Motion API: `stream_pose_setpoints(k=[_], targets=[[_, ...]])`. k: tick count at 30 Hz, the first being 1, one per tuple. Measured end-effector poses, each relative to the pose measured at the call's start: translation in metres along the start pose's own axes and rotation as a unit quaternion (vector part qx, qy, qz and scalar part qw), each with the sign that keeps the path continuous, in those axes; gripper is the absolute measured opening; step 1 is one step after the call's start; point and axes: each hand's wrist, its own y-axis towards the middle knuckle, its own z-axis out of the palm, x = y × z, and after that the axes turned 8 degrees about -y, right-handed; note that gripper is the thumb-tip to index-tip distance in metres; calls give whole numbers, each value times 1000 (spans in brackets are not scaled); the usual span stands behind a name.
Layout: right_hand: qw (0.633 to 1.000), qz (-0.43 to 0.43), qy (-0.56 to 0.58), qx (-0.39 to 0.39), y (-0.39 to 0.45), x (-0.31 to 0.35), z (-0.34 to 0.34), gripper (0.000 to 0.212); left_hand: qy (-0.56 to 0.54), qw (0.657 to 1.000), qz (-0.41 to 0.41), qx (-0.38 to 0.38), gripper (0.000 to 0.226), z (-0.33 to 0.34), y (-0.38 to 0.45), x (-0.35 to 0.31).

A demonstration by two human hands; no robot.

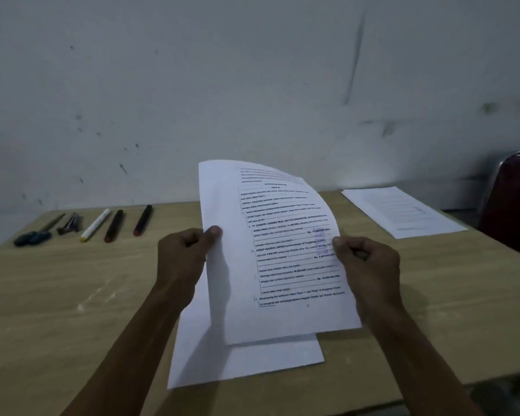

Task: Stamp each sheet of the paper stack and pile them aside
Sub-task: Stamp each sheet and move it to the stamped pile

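I hold a printed sheet [282, 259] lifted off the table, its top curling toward the wall. A purple stamp mark [321, 240] shows near its right edge. My left hand [186, 250] pinches the sheet's left edge, thumb on top. At the right edge my right hand [364, 259] pinches it the same way. Under the raised sheet the paper stack [246, 361] lies flat on the wooden table [72, 295]. A pile of sheets [403, 211] lies at the table's far right corner, with a faint purple mark on its top page.
Along the table's far left lie a dark-handled tool [33, 237], a small dark object [71, 223], a white marker [95, 225] and two dark markers [114, 226] [142, 220]. A dark red chair [514, 202] stands at the right. A grey wall rises behind.
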Motion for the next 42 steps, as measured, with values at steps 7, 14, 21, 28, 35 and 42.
stream_pose_setpoints(k=[7,14,21,28,35,42], targets=[[986,-61,-96,-124,51,-4,-54,10,-4,993,76,86,52,92,6,-28],[954,-46,-221,-196,122,-13,-116,13,95,982,85,141,42,209,24,-19],[895,51,-411,-165,195,-39,-152,10,213,954,10,210,18,311,49,19],[852,97,-505,-95,256,-89,-162,13,258,936,-119,207,5,369,71,77],[835,72,-542,-64,319,-124,-166,12,284,929,-134,193,19,412,107,117],[817,56,-569,-67,387,-140,-160,13,290,934,-102,183,28,454,157,138]])
